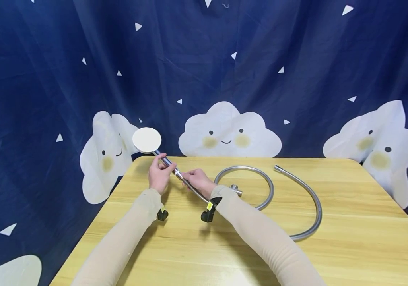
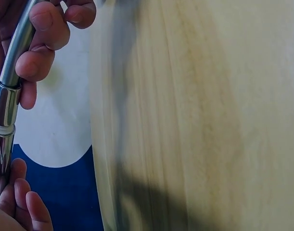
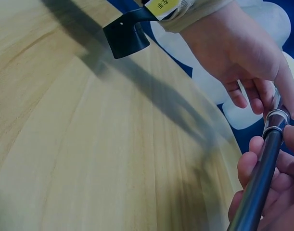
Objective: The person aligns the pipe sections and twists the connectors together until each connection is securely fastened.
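My left hand (image 1: 159, 174) grips the handle of a shower head (image 1: 146, 140), its round white face tilted up above the table's far left corner. My right hand (image 1: 199, 180) holds the end of a grey metal shower hose (image 3: 256, 185). In the left wrist view the hose's chrome nut (image 2: 6, 103) meets the lower end of the handle (image 2: 1, 161), with a pale ring showing between them. Fingers of both hands curl round their parts close to this joint. Behind my right forearm, the hose loops over the table.
The hose's free end (image 1: 278, 169) lies toward the back of the wooden table (image 1: 361, 222). A small chrome valve fitting (image 1: 236, 190) sits inside the hose loop, partly behind my right sleeve. A blue curtain (image 1: 204, 59) with cloud prints hangs along the back and sides.
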`<state>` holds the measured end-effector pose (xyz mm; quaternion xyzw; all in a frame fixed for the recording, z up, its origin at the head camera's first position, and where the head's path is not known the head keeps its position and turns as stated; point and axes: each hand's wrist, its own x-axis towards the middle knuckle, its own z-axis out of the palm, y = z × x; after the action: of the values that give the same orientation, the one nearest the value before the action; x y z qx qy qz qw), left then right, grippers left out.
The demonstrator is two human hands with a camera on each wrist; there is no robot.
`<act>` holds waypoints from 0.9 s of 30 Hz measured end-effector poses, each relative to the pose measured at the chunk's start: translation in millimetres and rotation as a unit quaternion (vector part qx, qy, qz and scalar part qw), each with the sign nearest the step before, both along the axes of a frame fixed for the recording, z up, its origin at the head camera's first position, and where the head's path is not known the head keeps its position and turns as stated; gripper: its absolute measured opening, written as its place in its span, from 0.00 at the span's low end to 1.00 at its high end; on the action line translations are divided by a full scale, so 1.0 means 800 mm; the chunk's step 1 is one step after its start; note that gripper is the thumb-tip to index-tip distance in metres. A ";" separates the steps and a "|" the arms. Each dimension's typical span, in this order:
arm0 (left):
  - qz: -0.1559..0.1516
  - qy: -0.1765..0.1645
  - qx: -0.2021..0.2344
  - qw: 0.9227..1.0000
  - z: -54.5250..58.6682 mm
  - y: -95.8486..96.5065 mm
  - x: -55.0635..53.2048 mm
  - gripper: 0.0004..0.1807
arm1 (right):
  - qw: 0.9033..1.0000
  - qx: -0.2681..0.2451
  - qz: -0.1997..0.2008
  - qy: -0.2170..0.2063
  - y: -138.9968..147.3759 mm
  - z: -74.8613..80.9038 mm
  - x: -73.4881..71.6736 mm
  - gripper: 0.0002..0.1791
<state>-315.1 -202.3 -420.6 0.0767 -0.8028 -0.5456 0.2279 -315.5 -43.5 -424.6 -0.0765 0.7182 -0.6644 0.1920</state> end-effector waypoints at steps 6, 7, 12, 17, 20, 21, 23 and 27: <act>-0.006 0.003 0.000 1.000 0.002 0.002 0.002 0.27 | 1.000 -0.013 0.005 -0.014 0.001 0.000 -0.002 0.18; -0.004 0.002 -0.002 1.000 0.003 0.002 0.002 0.27 | 1.000 -0.017 0.005 -0.014 0.001 0.000 -0.002 0.18; 0.004 0.001 -0.012 1.000 0.003 0.003 0.001 0.27 | 1.000 -0.023 0.004 0.001 0.001 -0.001 -0.003 0.16; 0.001 0.004 -0.005 1.000 0.002 0.001 -0.001 0.27 | 1.000 -0.006 0.003 0.014 0.000 0.000 -0.001 0.13; 0.000 0.003 -0.004 1.000 0.002 0.001 0.000 0.27 | 1.000 0.001 0.003 0.013 0.000 0.000 0.000 0.12; 0.000 0.003 -0.005 1.000 0.002 0.001 0.000 0.27 | 1.000 0.001 0.004 0.012 0.000 0.000 -0.001 0.13; 0.000 0.003 -0.007 1.000 0.003 0.001 0.000 0.27 | 1.000 0.000 0.004 0.008 0.000 0.000 -0.001 0.13; -0.002 0.004 -0.016 1.000 0.003 0.001 0.000 0.27 | 1.000 -0.009 0.005 -0.002 0.000 0.000 -0.002 0.15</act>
<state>-315.2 -201.5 -417.9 0.0693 -0.8104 -0.5337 0.2314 -317.0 -43.6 -424.6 -0.0807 0.7115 -0.6700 0.1958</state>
